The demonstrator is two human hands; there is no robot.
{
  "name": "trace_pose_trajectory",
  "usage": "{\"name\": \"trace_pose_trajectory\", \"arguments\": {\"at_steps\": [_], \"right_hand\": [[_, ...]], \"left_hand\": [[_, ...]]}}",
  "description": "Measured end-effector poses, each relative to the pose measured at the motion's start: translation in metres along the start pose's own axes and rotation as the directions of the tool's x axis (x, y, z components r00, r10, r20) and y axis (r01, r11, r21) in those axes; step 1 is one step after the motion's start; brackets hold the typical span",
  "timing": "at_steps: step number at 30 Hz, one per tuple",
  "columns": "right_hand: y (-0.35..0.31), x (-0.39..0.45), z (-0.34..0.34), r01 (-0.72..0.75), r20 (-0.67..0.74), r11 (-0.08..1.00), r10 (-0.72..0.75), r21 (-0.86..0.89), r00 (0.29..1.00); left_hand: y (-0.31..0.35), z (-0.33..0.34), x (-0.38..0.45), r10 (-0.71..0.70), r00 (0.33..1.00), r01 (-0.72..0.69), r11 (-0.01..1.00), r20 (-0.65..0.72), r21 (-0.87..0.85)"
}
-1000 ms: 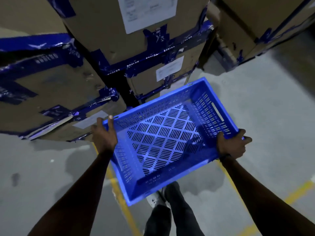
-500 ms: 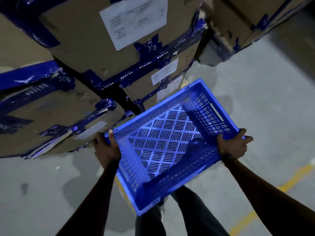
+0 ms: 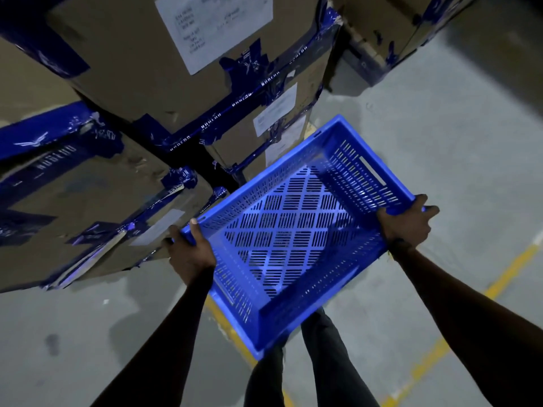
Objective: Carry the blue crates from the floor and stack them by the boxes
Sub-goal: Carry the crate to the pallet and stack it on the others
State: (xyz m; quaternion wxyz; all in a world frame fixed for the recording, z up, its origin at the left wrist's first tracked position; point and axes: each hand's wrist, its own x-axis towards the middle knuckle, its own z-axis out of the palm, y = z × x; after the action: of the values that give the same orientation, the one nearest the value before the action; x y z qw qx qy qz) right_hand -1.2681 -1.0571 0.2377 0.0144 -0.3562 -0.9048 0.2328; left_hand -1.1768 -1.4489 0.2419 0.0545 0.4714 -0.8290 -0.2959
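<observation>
An empty blue slotted crate (image 3: 296, 230) hangs in the air in front of me, held level above the floor. My left hand (image 3: 191, 251) grips its left corner rim and my right hand (image 3: 407, 223) grips its right corner rim. The crate's far edge is close to a stack of cardboard boxes (image 3: 152, 71) bound with blue tape. Whether the crate touches the boxes I cannot tell. No other crate is in view.
Tall taped boxes fill the top and left; a lower box (image 3: 73, 207) juts out at the left. More boxes (image 3: 390, 30) stand at the top right. Grey concrete floor (image 3: 458, 136) with yellow lines (image 3: 511, 271) lies to the right. My legs (image 3: 326, 362) are under the crate.
I have stepped closer to the boxes with the crate. The stack looms larger and the crate's far edge is nearer to it. Both hands keep the same grip.
</observation>
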Motion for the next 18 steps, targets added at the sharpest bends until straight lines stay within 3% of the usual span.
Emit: {"name": "trace_pose_trajectory", "arguments": {"at_steps": [4, 8, 12, 18], "right_hand": [[0.004, 0.003, 0.004, 0.029, 0.0, 0.999, -0.029, -0.037, 1.0], [0.007, 0.003, 0.006, 0.172, -0.04, 0.977, -0.179, -0.124, 0.983], [0.011, -0.003, 0.001, 0.402, 0.049, 0.897, -0.4, -0.182, 0.915], [0.012, -0.001, -0.004, 0.519, 0.163, 0.821, -0.493, -0.237, 0.855]], "left_hand": [[-0.003, 0.001, 0.001, -0.001, 1.0, 0.0, 0.999, 0.024, 0.042], [-0.004, -0.001, -0.004, 0.209, 0.976, -0.213, 0.974, 0.055, 0.083], [-0.012, -0.004, -0.013, 0.464, 0.846, -0.528, 0.793, 0.262, 0.303], [-0.014, -0.009, -0.013, 0.549, 0.743, -0.658, 0.703, 0.384, 0.269]]}}
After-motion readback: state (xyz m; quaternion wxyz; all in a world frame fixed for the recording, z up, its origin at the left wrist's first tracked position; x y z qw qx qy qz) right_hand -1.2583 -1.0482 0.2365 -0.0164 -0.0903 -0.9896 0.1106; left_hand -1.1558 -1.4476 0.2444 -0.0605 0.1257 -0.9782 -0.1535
